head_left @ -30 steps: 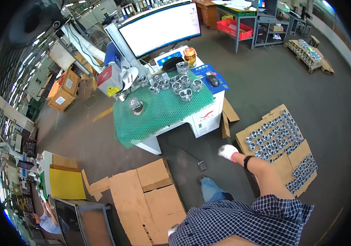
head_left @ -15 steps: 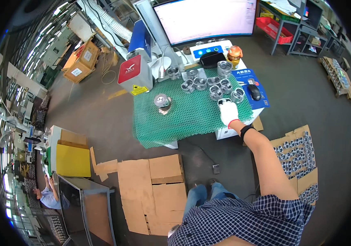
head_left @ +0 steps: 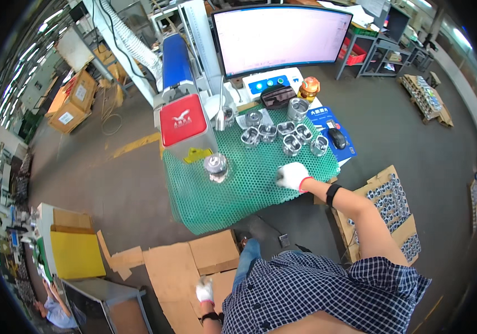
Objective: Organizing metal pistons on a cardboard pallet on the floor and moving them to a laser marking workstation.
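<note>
My right hand (head_left: 292, 176), in a white glove with a red cuff, is low over the right front of the green mesh mat (head_left: 238, 195). Its fingers are closed; whatever they hold is hidden beneath the glove. Behind it stand several shiny metal pistons, the nearest being one piston (head_left: 291, 145) and another piston (head_left: 319, 146). A single piston (head_left: 215, 164) sits apart on the mat's left side, below the red-topped machine head (head_left: 184, 122). My left hand (head_left: 204, 290), also gloved, hangs low by my legs, away from the mat; its finger posture is unclear.
A monitor (head_left: 283, 39), a button panel (head_left: 272, 82), a black case (head_left: 277, 97), an orange-lidded jar (head_left: 308, 88) and a mouse (head_left: 337, 138) line the back and right. A cardboard tray (head_left: 355, 250) of pistons lies at right. Flattened cardboard (head_left: 171, 278) covers floor at left.
My right hand has come back from the piston group, toward the mat's front and slightly left. My left hand has come into view. The whole view has shifted.
</note>
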Demonstrator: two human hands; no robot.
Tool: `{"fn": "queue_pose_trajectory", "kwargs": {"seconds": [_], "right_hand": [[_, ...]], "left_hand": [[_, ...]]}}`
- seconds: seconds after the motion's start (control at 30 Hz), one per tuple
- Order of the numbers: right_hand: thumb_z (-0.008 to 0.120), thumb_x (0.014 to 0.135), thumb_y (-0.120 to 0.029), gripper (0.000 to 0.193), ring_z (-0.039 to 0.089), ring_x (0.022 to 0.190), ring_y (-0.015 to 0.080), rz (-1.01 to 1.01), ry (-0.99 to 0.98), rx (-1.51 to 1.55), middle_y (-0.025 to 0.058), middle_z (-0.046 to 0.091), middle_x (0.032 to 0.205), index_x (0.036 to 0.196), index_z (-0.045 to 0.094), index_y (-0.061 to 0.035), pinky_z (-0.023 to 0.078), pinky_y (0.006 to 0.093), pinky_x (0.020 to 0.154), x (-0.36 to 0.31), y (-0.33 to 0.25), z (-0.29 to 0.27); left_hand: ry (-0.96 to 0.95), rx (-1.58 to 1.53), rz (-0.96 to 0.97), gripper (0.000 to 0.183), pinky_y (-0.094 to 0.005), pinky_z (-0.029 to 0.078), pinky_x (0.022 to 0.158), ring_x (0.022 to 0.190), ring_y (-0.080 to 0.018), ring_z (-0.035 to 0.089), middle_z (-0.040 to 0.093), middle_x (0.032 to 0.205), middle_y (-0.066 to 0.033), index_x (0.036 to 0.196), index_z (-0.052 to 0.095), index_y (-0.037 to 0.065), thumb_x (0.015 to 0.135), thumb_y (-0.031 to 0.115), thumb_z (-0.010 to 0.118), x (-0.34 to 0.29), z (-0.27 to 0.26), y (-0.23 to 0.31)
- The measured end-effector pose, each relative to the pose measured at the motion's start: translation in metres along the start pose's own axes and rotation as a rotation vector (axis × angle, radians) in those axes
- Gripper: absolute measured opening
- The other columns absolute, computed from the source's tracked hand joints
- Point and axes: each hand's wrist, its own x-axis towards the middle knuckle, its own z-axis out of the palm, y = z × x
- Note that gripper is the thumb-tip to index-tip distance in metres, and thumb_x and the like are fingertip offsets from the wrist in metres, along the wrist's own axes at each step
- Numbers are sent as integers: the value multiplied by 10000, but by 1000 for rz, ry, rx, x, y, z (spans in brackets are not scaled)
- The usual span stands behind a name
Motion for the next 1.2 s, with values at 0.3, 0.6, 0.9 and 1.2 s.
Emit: {"fn": "queue_pose_trajectory", "kwargs": {"seconds": [0.3, 0.6, 0.9, 1.2], "right_hand": [[589, 733, -100, 107, 625, 839, 329, -151, 375, -51, 140, 629, 860, 838, 612, -95, 485, 447, 705, 76, -72, 4], [703, 699, -183, 454, 598, 903, 337, 425, 532, -95, 154, 618, 946, 1124, 606, -54, 478, 452, 770, -7, 38, -47], [736, 710, -248, 197, 562, 889, 281, 301, 241, -247, 105, 602, 859, 772, 650, -82, 426, 423, 747, -2, 115, -39], [715, 660, -248, 172, 609, 710, 279, 235, 298, -9, 85, 609, 679, 698, 672, -86, 496, 425, 626, -13, 26, -34]], "left_hand": [[81, 591, 762, 987, -549, 287, 1125, 1345, -434, 364, 349, 1494, -243, 1452, 417, 153, 628, 514, 822, 111, -23, 326], [99, 779, 798, 1146, -682, 152, 1114, 1347, -563, 252, 279, 1502, -317, 1476, 369, 131, 580, 761, 707, 123, 23, 320], [-154, 805, 542, 1272, -634, 81, 1154, 1406, -512, 157, 281, 1450, -302, 1535, 255, 141, 538, 768, 734, 124, 13, 331], [-269, 574, 451, 1278, -628, 94, 1147, 1408, -487, 159, 261, 1465, -298, 1549, 215, 146, 555, 762, 730, 116, 10, 345]]}}
